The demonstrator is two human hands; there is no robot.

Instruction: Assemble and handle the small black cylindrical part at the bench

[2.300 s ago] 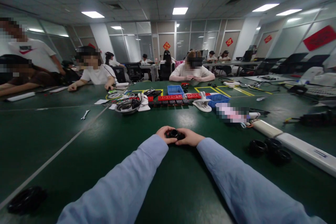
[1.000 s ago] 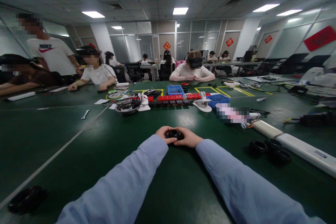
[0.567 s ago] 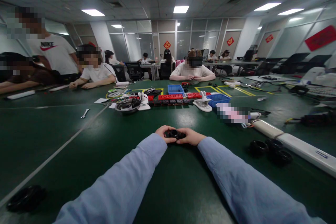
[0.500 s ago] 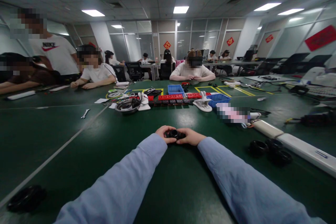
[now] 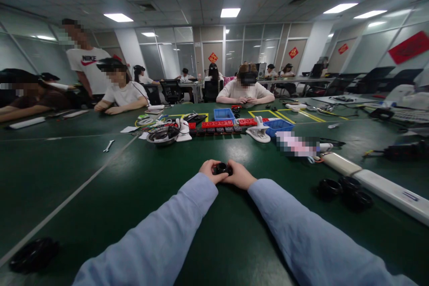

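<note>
A small black ring-shaped part (image 5: pixel 221 169) sits just above the green table (image 5: pixel 100 187), pinched from both sides in the grip of the left hand (image 5: pixel 209 170) and right hand (image 5: pixel 240 175), with more black rings (image 5: pixel 345 190) lying well off to the right.

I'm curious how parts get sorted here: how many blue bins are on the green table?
2. One blue bin sits mid-table behind the row of red blocks; the second blue bin is right of it, beside a white holder. More may hide farther back.
</note>
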